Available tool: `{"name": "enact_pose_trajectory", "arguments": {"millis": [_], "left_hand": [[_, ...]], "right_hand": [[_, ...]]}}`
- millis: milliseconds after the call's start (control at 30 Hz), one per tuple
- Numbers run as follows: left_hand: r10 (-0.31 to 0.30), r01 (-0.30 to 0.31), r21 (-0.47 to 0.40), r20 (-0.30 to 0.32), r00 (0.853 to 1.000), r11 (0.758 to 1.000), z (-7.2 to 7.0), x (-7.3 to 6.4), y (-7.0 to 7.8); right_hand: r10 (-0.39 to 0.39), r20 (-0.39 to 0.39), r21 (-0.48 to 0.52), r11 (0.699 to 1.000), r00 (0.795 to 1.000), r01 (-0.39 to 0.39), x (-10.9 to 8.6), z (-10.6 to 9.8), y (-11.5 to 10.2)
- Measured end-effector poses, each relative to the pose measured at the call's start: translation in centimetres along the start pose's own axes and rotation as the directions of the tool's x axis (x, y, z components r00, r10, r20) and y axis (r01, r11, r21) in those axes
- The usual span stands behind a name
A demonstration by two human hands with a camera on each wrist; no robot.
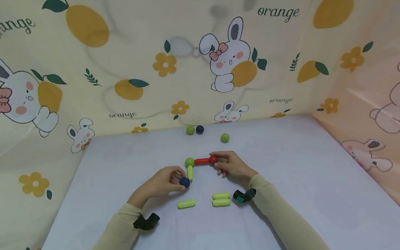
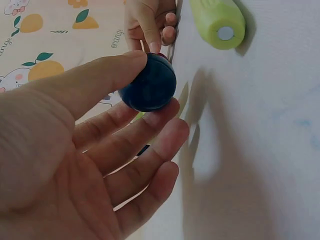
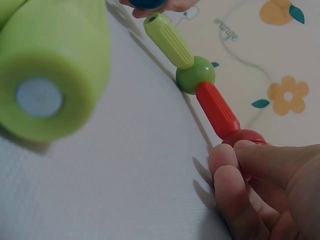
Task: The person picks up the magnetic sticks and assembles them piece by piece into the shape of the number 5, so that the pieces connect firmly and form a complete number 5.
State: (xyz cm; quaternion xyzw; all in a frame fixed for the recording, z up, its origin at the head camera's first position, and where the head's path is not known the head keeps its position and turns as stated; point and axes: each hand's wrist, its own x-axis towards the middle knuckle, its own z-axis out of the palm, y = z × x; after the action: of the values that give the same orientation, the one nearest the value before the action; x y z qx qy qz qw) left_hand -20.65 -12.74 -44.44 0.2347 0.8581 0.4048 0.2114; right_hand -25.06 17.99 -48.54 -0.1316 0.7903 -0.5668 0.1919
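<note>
Beige sleeves [image 1: 109, 239] reach in from 7 and 5 o'clock. The left hand [image 1: 162, 181] pinches a blue ball [image 1: 185, 183] between thumb and fingertips, just beside the attached lime rod [image 1: 190, 173]; whether they touch cannot be told. The right hand [image 1: 235, 165] pinches a red ball [image 1: 214, 159] joined to a red rod [image 1: 201, 161]. Both rods meet at a joined green ball [image 1: 189, 162]: from it, red runs to 3 o'clock, lime to 6. A loose lime rod [image 1: 186, 204] lies at 6 o'clock, a side-by-side lime pair [image 1: 221, 203] at 5. Beyond sit a green ball [image 1: 190, 130] and a dark ball [image 1: 200, 129] near 12, another green ball [image 1: 225, 138] at 2. White desk [image 1: 119, 156] spreads broadly toward 9 and 3, its back edge meeting patterned cloth [image 1: 179, 15] that repeatedly reads "orange".
</note>
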Motion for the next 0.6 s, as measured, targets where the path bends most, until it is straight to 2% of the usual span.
{"name": "enact_pose_trajectory", "arguments": {"millis": [167, 600], "left_hand": [[-0.025, 0.025, -0.005, 0.018, 1.000, 1.000, 0.30, -0.08, 0.01], [-0.027, 0.028, -0.042, 0.018, 0.999, 0.999, 1.01, 0.05, 0.39]], "right_hand": [[-0.002, 0.009, -0.008, 1.000, 1.000, 0.002, -0.08, -0.02, -0.12], [0.010, 0.006, 0.003, 1.000, 1.000, -0.010, -0.07, -0.01, -0.11]]}}
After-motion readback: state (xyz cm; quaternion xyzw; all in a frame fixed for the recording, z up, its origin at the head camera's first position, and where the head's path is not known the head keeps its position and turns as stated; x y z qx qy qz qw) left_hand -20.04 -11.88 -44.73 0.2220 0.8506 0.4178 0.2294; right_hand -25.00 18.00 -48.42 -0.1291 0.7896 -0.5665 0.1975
